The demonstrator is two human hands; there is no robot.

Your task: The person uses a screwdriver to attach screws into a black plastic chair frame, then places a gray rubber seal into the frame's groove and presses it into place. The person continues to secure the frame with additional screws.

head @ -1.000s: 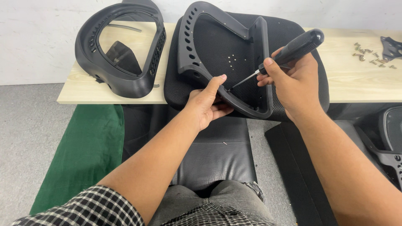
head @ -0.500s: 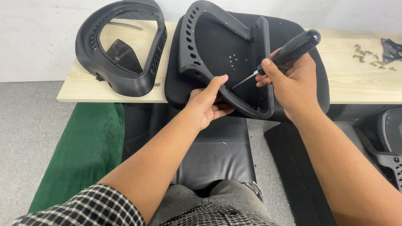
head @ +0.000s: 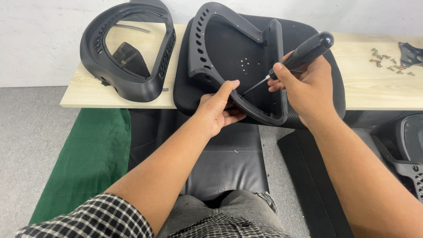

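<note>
A black plastic frame (head: 229, 57) is laid on a black seat cushion (head: 326, 57) at the front edge of the worktop (head: 374, 88). Its lower bar is gripped by the left hand (head: 218, 110), fingers clamped round it. A screwdriver (head: 293, 59) is held in the right hand (head: 306, 86), fingers closed on the handle, its tip at the bar. Another frame (head: 128, 48) lies to the left, and small screws (head: 387, 61) lie far right.

A pale wooden bench (head: 365, 94) carries a seat cushion (head: 233, 48), black frame (head: 128, 83), and screws (head: 387, 61).
</note>
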